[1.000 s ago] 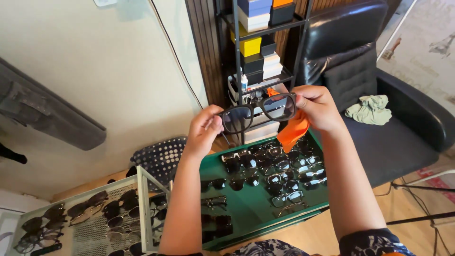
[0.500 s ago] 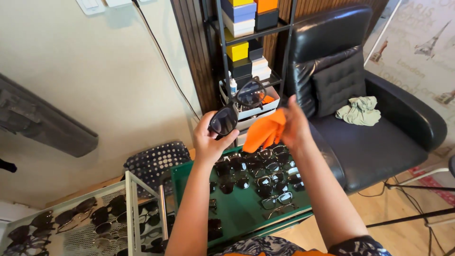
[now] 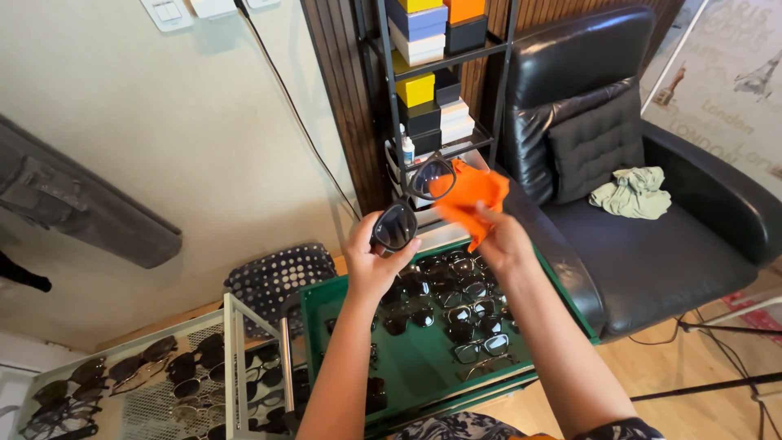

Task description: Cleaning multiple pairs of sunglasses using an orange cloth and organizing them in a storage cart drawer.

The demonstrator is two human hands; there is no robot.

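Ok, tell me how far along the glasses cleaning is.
Done: cannot tell which pairs on the green tray are already wiped. In hand: the left hand holds dark sunglasses by one lens while the right hand presses an orange cloth against the other lens. Left: many pairs lie on the tray and the white mesh rack.
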